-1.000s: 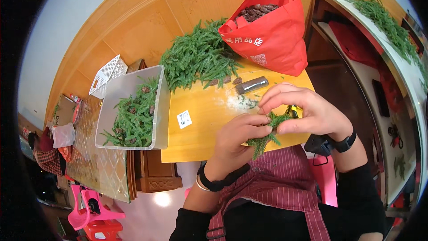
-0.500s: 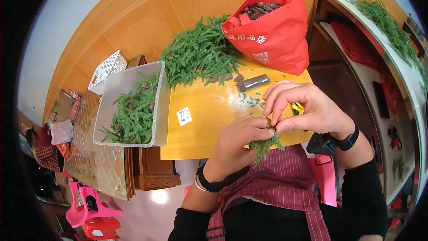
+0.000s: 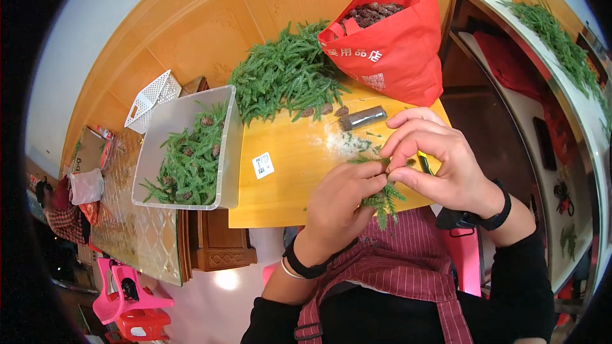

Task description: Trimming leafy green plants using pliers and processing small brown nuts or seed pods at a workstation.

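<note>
My left hand (image 3: pixel 341 199) is closed around a green pine sprig (image 3: pixel 385 202), whose needles hang out below the fingers at the table's front edge. Thumb and forefinger of my right hand (image 3: pixel 433 162) pinch together at the top of the sprig, against the left fingertips. What lies in that pinch is too small to make out. Partly behind the right hand is a yellow-and-black object (image 3: pixel 424 163). Beyond the hands, a dark cylindrical bundle (image 3: pixel 363 118) lies beside a few pine cones (image 3: pixel 342 111) and scattered whitish crumbs (image 3: pixel 344 143).
A pile of green sprigs (image 3: pixel 280 73) covers the yellow table's (image 3: pixel 274 200) back left. Behind the hands stands a red bag (image 3: pixel 398 57) of pine cones. At left, a translucent bin (image 3: pixel 141 172) holds sprigs with cones. A white label (image 3: pixel 262 165) lies nearby; shelving (image 3: pixel 510 121) rises at right.
Both hands have shifted slightly, and the sprig has moved a little to the right. The right fingers stay pinched, and more of the yellow-and-black object shows.
</note>
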Available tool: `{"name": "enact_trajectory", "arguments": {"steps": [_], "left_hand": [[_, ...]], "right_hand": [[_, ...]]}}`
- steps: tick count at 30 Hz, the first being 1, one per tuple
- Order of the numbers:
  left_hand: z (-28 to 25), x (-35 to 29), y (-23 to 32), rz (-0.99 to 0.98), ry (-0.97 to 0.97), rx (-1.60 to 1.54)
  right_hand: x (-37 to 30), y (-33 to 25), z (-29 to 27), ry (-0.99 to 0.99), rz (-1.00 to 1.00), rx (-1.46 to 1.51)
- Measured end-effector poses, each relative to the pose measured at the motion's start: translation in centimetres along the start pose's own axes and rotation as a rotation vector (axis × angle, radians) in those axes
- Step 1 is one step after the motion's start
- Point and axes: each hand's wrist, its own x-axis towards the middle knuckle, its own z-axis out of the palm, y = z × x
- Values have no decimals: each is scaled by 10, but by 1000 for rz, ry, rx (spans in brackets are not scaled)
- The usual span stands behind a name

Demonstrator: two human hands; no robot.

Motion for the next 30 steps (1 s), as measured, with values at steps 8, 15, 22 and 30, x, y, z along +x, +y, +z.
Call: {"name": "enact_trajectory", "arguments": {"steps": [8,15,22,30], "left_hand": [[6,4,-3,185,102,303],[9,8,-8,201,22,433],[40,-3,-15,-68,177,65],[39,-2,-23,46,165,126]], "right_hand": [[-10,0,14,168,38,-207],[-22,12,33,333,51,-258],[-27,20,39,384,164,-69],[-32,22,41,389,278,129]]}}
